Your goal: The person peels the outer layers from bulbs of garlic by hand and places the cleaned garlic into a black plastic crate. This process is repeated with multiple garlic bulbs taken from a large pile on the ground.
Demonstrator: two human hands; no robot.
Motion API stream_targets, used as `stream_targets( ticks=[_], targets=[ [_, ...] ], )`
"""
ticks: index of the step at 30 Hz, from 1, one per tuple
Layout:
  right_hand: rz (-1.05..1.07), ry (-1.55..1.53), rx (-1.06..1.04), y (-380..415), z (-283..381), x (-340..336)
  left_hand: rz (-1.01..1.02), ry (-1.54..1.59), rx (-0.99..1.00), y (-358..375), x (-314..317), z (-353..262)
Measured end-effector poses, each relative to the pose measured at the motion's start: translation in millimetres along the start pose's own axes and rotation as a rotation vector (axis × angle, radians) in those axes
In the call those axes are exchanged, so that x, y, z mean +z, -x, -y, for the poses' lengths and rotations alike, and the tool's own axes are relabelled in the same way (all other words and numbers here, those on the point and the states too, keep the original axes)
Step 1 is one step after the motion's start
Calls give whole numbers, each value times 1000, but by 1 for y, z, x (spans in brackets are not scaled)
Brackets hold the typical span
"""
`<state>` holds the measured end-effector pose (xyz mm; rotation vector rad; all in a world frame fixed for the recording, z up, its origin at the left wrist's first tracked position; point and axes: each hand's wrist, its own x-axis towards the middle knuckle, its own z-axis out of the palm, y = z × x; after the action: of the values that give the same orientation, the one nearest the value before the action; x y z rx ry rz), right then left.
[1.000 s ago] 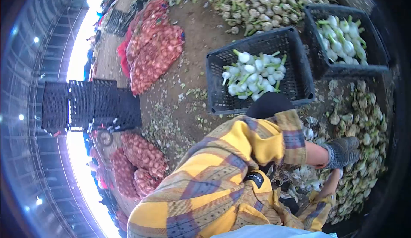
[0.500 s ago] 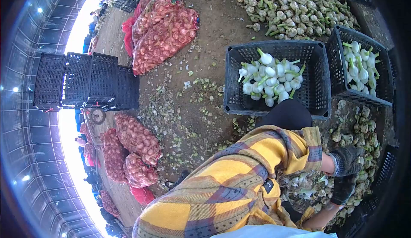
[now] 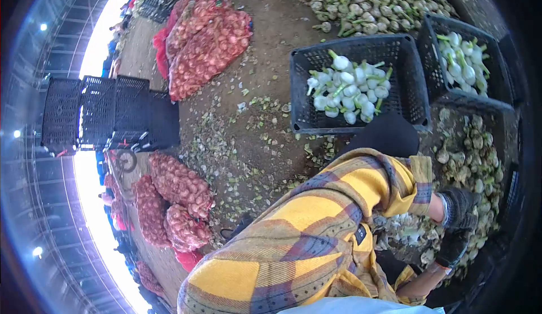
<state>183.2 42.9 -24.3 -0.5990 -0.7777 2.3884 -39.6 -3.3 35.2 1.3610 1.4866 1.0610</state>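
My right hand [image 3: 460,208], in a grey knit glove below a yellow plaid sleeve, is the upper of the two at the right. Its fingers are curled; what they hold is hidden. Directly below and touching or nearly touching it is my left hand [image 3: 453,247], in a darker glove, also closed round something I cannot make out. Both are over a heap of untrimmed bulbs [image 3: 479,139] with stems and dry leaves. Above my knee, a black crate [image 3: 403,57] holds trimmed white bulbs [image 3: 350,88] with short green stems.
A second crate [image 3: 497,88] of white bulbs stands at the right. Beyond lies a large bulb pile [image 3: 378,3]. Red mesh sacks [image 3: 212,46] and more sacks [image 3: 178,187] stand to the left, near stacked black crates [image 3: 132,111]. Peelings [image 3: 248,145] litter the ground.
The view has shifted slightly, so the crates and bulb pile sit higher and further left. Both hands stay close together over the heap, the lower one slightly nearer the upper.
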Motion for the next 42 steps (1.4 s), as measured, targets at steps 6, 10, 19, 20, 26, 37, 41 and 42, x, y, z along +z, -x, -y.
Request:
stream_targets(
  ticks=[6, 10, 19, 20, 26, 37, 41, 42],
  targets=[
    [-356, 41, -121, 43, -12, 20, -17, -60, 215, 4, 35, -10],
    [-566, 814, -397, 61, -9, 50, -29, 104, 391, 5, 67, -13],
    [-664, 541, -306, 86, -15, 55, 235, 263, 84, 13, 92, -23],
    [-691, 526, -333, 86, -15, 55, 260, 379, -43, 10, 95, -18],
    [-820, 627, -207, 88, -10, 64, 315, 591, -383, 27, 100, -32],
    [-837, 1256, -274, 102, -20, 53, 295, 869, -750, 24, 108, -21],
    [-953, 1165, -253, 106, -19, 55, 441, 625, -589, 22, 113, -11],
    [-953, 867, -148, 109, -17, 56, 449, 619, -592, 25, 116, -6]
  ],
)
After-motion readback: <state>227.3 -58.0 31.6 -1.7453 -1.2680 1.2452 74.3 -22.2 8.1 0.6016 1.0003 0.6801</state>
